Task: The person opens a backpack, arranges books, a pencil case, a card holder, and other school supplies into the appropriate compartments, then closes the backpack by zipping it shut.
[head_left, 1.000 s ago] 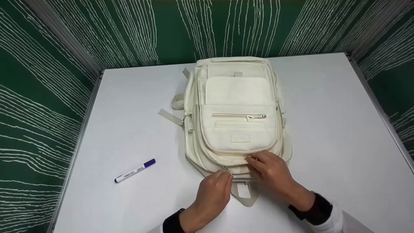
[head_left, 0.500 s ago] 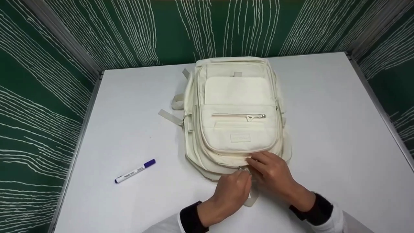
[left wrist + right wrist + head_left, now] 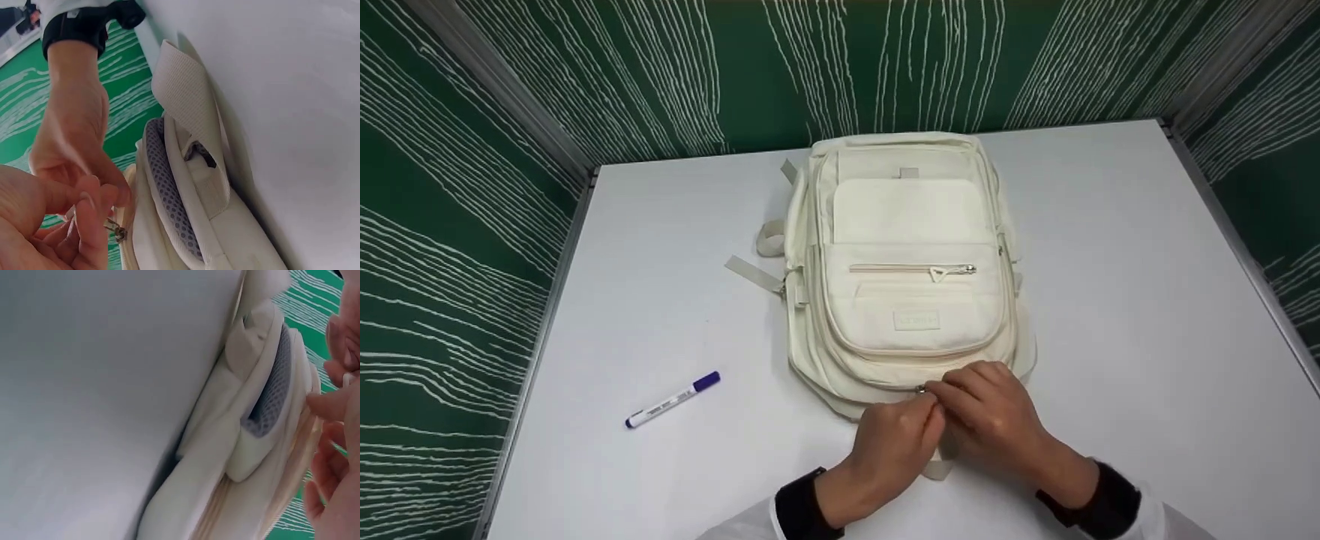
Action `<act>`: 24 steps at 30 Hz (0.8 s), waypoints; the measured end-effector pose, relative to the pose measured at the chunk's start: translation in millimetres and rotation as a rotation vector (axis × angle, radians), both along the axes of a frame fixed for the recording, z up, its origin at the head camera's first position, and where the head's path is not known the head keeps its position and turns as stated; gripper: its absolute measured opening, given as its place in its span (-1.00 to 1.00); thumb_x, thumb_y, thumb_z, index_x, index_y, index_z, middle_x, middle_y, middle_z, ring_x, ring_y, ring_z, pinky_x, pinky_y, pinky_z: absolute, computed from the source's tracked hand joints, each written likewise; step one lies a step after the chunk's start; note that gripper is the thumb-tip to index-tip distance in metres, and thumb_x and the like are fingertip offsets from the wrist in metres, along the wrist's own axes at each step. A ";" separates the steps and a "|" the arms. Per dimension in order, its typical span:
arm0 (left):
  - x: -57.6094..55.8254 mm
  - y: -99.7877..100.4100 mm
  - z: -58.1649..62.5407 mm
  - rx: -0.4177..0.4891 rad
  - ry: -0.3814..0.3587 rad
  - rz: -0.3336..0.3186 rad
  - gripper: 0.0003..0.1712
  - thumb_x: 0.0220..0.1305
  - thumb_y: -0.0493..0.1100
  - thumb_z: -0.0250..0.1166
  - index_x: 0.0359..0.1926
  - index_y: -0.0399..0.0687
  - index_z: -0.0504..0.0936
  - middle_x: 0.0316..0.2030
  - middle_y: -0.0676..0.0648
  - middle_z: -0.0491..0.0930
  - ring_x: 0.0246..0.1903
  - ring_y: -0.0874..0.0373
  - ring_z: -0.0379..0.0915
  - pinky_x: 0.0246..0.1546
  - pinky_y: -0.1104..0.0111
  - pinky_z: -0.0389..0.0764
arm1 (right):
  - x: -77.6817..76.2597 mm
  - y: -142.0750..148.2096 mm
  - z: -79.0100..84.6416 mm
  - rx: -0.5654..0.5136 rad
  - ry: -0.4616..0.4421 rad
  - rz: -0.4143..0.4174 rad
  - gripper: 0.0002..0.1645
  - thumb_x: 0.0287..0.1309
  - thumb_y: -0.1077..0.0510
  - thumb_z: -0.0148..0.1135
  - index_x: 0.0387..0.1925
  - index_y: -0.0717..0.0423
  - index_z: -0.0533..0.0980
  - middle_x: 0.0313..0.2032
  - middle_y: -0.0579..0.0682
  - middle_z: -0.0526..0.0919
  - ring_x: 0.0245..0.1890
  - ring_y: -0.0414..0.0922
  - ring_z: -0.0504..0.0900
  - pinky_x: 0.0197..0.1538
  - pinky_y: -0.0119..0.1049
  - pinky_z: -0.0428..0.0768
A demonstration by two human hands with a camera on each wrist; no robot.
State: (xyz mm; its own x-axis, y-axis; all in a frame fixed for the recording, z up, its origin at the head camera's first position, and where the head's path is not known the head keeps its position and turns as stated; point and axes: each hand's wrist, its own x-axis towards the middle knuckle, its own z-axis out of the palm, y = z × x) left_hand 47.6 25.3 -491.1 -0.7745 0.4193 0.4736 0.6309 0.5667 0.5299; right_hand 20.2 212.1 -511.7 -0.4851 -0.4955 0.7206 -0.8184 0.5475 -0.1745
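Observation:
A cream backpack [image 3: 911, 214] lies front side up on the white table. At its lower edge my left hand [image 3: 889, 450] pinches the small pull of a zipper slider [image 3: 920, 388]. The left wrist view shows the metal slider [image 3: 118, 232] right beside those fingertips. My right hand [image 3: 994, 412] is close against the left one, bent fingertips at the slider and zipper seam; I cannot tell whether they grip the pull. In the right wrist view a right fingertip [image 3: 316, 404] reaches the bag's edge. The hands partly hide the bag's bottom loop [image 3: 937, 470].
A white marker with a purple cap [image 3: 673, 400] lies on the table [image 3: 660, 300] left of the bag. Loose straps [image 3: 752, 273] stick out from the bag's left side. Green panels [image 3: 765, 82] with white lines stand round the table's back and sides.
My left hand has drawn the zipper slider rightward along the bag's lower edge. My right hand has shifted from the fabric above down to the slider, beside the left hand.

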 end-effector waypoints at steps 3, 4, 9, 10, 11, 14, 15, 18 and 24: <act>2.1 -0.6 1.8 0.015 0.001 0.028 -0.76 0.33 -0.35 0.34 -0.50 -0.06 0.60 -0.72 0.15 0.44 -0.69 0.52 0.08 -0.67 0.71 0.07 | 5.1 -1.6 2.0 0.006 0.006 0.010 -0.63 0.57 0.01 0.11 -0.10 0.12 0.75 -0.24 -0.09 0.75 -0.30 -0.12 0.63 -0.25 -0.26 0.43; 2.6 -0.8 2.4 0.021 0.001 0.036 -0.77 0.31 -0.35 0.35 -0.49 -0.07 0.61 -0.72 0.16 0.45 -0.69 0.52 0.08 -0.67 0.71 0.07 | 5.6 -1.8 2.9 0.017 0.010 0.016 -0.61 0.59 -0.01 0.09 -0.08 0.13 0.75 -0.23 -0.09 0.75 -0.30 -0.13 0.63 -0.26 -0.27 0.44; 3.6 -2.1 7.6 0.036 0.001 0.065 -0.78 0.27 -0.35 0.37 -0.51 -0.07 0.65 -0.73 0.16 0.46 -0.69 0.53 0.06 -0.68 0.71 0.07 | 12.7 -3.5 10.1 0.066 -0.071 0.022 -0.64 0.22 0.13 0.43 0.01 0.20 0.69 -0.17 -0.06 0.76 -0.26 -0.14 0.62 -0.28 -0.30 0.43; 3.5 -2.2 8.6 0.035 0.001 0.071 -0.78 0.27 -0.35 0.38 -0.52 -0.07 0.65 -0.73 0.16 0.47 -0.69 0.53 0.07 -0.68 0.71 0.07 | 14.9 -4.2 11.3 0.073 -0.098 0.012 -0.54 0.08 0.15 0.52 0.03 0.20 0.68 -0.15 -0.06 0.76 -0.24 -0.14 0.63 -0.27 -0.32 0.44; 3.5 -2.2 9.4 0.031 0.002 0.075 -0.78 0.28 -0.34 0.38 -0.51 -0.07 0.66 -0.72 0.16 0.49 -0.70 0.54 0.07 -0.68 0.71 0.08 | 17.2 -4.9 12.2 0.073 -0.124 0.000 -0.43 -0.08 0.17 0.60 0.04 0.21 0.67 -0.14 -0.06 0.76 -0.22 -0.15 0.63 -0.24 -0.33 0.44; 3.9 -1.0 10.7 0.016 0.016 0.085 -0.80 0.28 -0.33 0.39 -0.50 -0.07 0.69 -0.72 0.16 0.54 -0.70 0.56 0.07 -0.69 0.71 0.09 | 21.9 -7.7 13.2 0.056 -0.163 -0.038 -0.26 -0.31 0.17 0.72 0.04 0.21 0.66 -0.11 -0.06 0.77 -0.20 -0.17 0.64 -0.19 -0.34 0.48; 4.1 -0.4 10.5 0.010 0.025 0.089 -0.79 0.28 -0.32 0.40 -0.51 -0.06 0.69 -0.73 0.16 0.54 -0.70 0.55 0.06 -0.69 0.70 0.08 | 22.7 -8.6 12.9 0.049 -0.164 -0.048 -0.28 -0.29 0.15 0.71 0.04 0.21 0.66 -0.11 -0.07 0.77 -0.21 -0.17 0.64 -0.18 -0.34 0.49; 5.1 1.0 9.5 -0.003 0.041 0.090 -0.73 0.27 -0.32 0.40 -0.56 -0.02 0.64 -0.76 0.16 0.49 -0.71 0.54 0.03 -0.70 0.68 0.05 | 22.8 -11.2 10.8 0.012 -0.135 -0.044 -0.50 0.04 0.12 0.56 0.01 0.25 0.67 -0.13 -0.04 0.77 -0.26 -0.16 0.64 -0.19 -0.31 0.53; 5.0 -1.6 6.0 -0.025 0.053 0.055 -0.71 0.25 -0.30 0.35 -0.59 0.01 0.57 -0.77 0.18 0.41 -0.74 0.50 0.03 -0.71 0.68 0.05 | 24.2 -13.1 6.1 -0.024 -0.125 -0.021 -0.45 0.60 -0.09 0.02 0.04 0.31 0.67 -0.11 0.00 0.76 -0.22 -0.14 0.71 -0.16 -0.30 0.64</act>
